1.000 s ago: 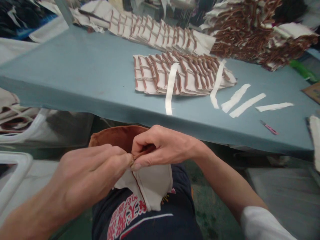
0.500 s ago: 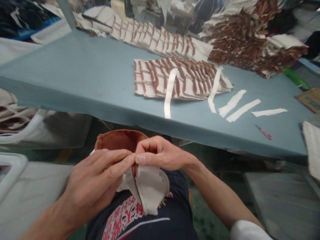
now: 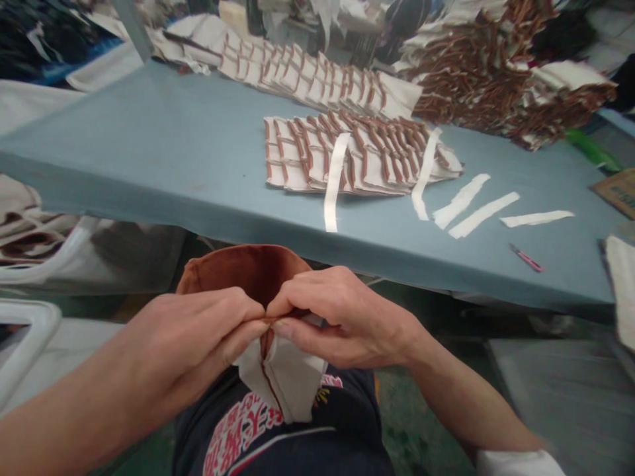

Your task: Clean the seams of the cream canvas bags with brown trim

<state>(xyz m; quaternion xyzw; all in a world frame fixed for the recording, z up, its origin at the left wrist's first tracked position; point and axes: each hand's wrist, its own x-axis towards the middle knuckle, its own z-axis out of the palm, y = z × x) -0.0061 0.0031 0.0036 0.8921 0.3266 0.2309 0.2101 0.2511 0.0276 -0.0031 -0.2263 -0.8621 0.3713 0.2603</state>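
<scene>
Both hands pinch the edge of a sewn fabric piece, cream on the outside with a rust-brown lining that gapes in a round opening toward the table. My left hand grips the edge from the left, thumb and fingers pressed together. From the right, my right hand pinches the same edge, its thumb and fingertips almost touching the left ones. A brown seam runs down the cream cloth below the fingertips. The piece is held above my lap, in front of a dark printed garment.
On the blue-grey table lie overlapping cream-and-brown pieces, a second row behind, and a heaped stack. Pale strips and a small pink-handled cutter lie at the right. White bins stand left.
The fabric's brown opening has spread wider and shows more lining. My right hand has shifted slightly right and lower, and the fingertips of both hands now pinch the edge side by side.
</scene>
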